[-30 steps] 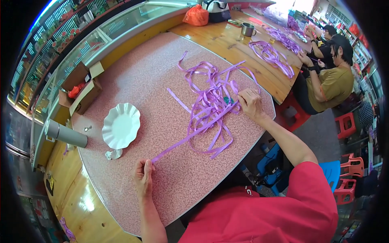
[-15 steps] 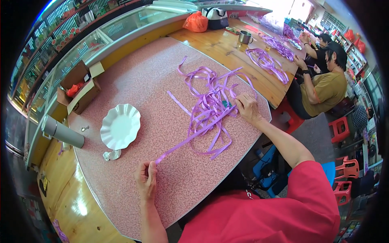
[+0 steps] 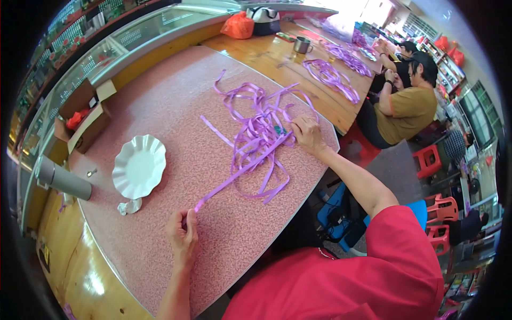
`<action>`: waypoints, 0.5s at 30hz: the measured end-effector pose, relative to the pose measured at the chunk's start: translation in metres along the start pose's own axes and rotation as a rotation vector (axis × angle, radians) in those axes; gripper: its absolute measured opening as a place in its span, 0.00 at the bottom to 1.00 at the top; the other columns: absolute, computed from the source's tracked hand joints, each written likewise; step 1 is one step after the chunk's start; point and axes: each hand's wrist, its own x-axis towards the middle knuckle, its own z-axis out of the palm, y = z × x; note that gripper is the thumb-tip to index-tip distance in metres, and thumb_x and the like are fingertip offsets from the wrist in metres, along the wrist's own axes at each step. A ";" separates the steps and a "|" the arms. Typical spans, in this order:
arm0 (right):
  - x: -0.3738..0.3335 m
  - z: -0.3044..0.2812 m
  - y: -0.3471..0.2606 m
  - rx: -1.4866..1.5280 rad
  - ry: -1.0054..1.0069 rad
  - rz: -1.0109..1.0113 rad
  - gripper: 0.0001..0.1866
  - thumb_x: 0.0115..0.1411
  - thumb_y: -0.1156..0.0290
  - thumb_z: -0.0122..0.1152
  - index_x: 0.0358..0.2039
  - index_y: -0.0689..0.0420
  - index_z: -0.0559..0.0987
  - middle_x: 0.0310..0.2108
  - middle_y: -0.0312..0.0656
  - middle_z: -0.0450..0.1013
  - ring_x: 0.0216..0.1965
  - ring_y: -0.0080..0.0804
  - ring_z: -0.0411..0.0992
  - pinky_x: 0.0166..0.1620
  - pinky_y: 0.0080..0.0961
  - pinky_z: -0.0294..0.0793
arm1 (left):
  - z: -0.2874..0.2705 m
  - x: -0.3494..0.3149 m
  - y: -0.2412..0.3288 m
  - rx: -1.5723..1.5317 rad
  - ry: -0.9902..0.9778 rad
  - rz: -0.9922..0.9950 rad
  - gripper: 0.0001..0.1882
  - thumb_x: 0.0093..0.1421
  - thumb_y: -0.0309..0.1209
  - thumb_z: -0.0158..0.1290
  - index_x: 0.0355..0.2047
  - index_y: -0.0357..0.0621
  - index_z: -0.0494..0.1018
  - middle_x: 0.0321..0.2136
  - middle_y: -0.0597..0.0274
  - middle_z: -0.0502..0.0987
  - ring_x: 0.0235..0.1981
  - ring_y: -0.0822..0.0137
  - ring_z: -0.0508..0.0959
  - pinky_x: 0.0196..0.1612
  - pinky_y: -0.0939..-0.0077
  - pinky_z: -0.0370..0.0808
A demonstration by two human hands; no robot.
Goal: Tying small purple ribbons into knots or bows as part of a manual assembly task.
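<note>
A purple ribbon [image 3: 230, 180] runs straight and fairly taut across the table between my two hands. My left hand [image 3: 183, 234] pinches its near end between thumb and forefinger. At the right edge of a loose, tangled heap of purple ribbons [image 3: 256, 125], my right hand [image 3: 309, 136] has its fingers closed on ribbon; its fingertips are partly hidden. A small dark green piece [image 3: 279, 129] lies in the heap just left of that hand.
On the pink speckled table [image 3: 160, 90] are a white scalloped plate [image 3: 140, 166], crumpled white paper [image 3: 129, 207], a grey flask [image 3: 64, 180] and an open cardboard box [image 3: 88, 125]. A wooden table [image 3: 250, 48] holds a metal mug [image 3: 302, 45] and more ribbons. A co-worker [image 3: 408, 109] sits beyond.
The whole view has shifted, so everything sits further left. My hands keep their hold on the ribbon with little movement. The nearer co-worker's hands have drawn closer to their body.
</note>
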 end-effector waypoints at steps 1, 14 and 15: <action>0.000 0.001 0.002 -0.007 0.007 -0.010 0.06 0.61 0.72 0.56 0.33 0.61 0.77 0.33 0.51 0.73 0.37 0.51 0.73 0.42 0.43 0.71 | 0.001 -0.001 0.002 -0.007 0.010 -0.006 0.11 0.66 0.32 0.55 0.29 0.39 0.74 0.19 0.71 0.67 0.21 0.78 0.64 0.24 0.78 0.61; -0.002 0.002 0.007 -0.048 -0.004 -0.011 0.07 0.62 0.71 0.54 0.33 0.62 0.75 0.31 0.53 0.72 0.37 0.53 0.71 0.42 0.44 0.70 | -0.002 -0.004 -0.004 -0.168 -0.047 -0.050 0.12 0.70 0.38 0.51 0.34 0.43 0.74 0.22 0.77 0.66 0.24 0.82 0.62 0.25 0.85 0.59; -0.002 0.002 0.007 -0.043 -0.012 -0.019 0.07 0.62 0.71 0.54 0.33 0.62 0.75 0.31 0.53 0.72 0.37 0.53 0.71 0.42 0.44 0.70 | -0.002 -0.005 -0.001 -0.183 -0.039 -0.066 0.11 0.69 0.36 0.52 0.33 0.41 0.74 0.22 0.75 0.67 0.24 0.81 0.63 0.26 0.83 0.61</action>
